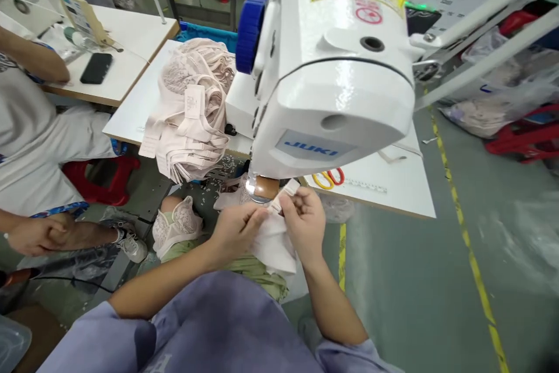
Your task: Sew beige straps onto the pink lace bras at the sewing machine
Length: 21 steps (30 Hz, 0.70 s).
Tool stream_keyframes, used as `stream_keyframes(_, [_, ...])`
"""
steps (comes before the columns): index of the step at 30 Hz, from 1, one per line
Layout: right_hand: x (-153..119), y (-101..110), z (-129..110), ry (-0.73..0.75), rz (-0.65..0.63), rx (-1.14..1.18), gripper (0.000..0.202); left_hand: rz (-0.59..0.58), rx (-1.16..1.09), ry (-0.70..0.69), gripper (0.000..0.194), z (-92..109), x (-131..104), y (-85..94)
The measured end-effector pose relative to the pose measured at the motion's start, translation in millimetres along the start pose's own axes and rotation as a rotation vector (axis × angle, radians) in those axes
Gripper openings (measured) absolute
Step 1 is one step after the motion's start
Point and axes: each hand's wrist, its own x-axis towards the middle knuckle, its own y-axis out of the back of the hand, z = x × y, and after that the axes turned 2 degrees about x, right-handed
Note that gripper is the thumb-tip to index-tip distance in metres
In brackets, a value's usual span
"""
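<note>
My left hand (238, 226) pinches the pale pink band of a bra (274, 243) just in front of the sewing machine head. Thumb and fingers of my right hand (307, 223) are closed on the band's end, where a small whitish tab (288, 191) sticks up. The band hangs down between both hands. A lace bra cup (177, 227) rests over my lap at the left; whether it joins the held band is hidden. Above my hands looms the white sewing machine (340, 108), its lower end close to my fingertips. The needle area is mostly hidden.
A pile of pale pink bras (192, 111) lies on the table left of the machine. Scissors (328, 178) with red and yellow handles lie at right. A seated person (30, 128) is at far left, near a phone (96, 68). Red stools (105, 178) stand about.
</note>
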Motion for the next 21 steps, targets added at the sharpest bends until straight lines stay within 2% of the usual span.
stream_keyframes(3, [28,2,2,0.016,-0.039,-0.059,0.022,0.055,0.194,-0.083,0.033,-7,4,7.5])
stream_keyframes(7, [57,5,10,0.064,-0.090,-0.216,0.017,0.036,0.406,-0.217,0.036,-12,13,13.6])
stream_keyframes(14, [90,1,23,0.274,-0.192,-0.442,0.008,0.082,0.569,-0.248,0.039,-12,27,17.4])
stream_keyframes(18, [102,0,32,0.341,-0.224,-0.555,0.015,0.157,0.621,-0.308,0.036,-11,31,19.2])
stream_keyframes(21, [104,3,36,0.368,-0.222,-0.538,0.019,0.182,0.654,-0.342,0.035,-10,32,19.8])
